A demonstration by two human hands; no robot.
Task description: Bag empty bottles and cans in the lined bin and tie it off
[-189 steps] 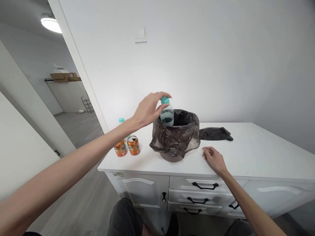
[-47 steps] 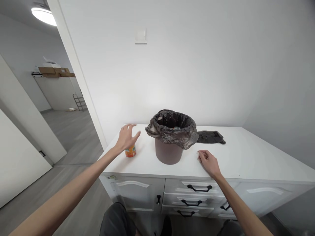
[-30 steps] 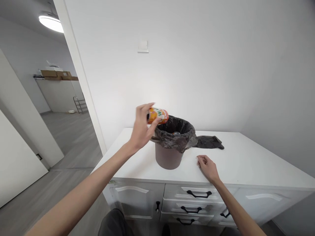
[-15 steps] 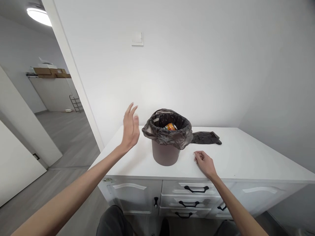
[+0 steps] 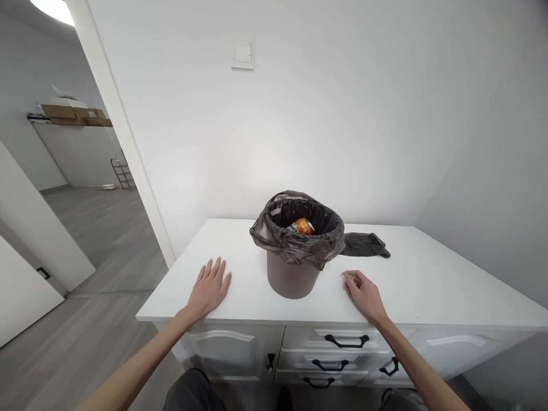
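A small brown bin (image 5: 293,278) lined with a dark plastic bag (image 5: 295,245) stands on the white cabinet top (image 5: 428,279). An orange drink can (image 5: 302,226) lies inside it, near the top. My left hand (image 5: 208,288) lies flat on the top to the left of the bin, fingers stretched out and holding nothing. My right hand (image 5: 363,294) rests on the top just right of the bin, fingers loosely curled, with nothing visible in them.
A folded dark bag (image 5: 366,244) lies behind the bin to the right. Drawers with black handles (image 5: 346,341) run below the front edge. A wall stands close behind. An open doorway (image 5: 64,188) to another room is at the left.
My left hand took the orange can from the top, dropped it in the bin, then came down flat on the top. The right hand stayed put.
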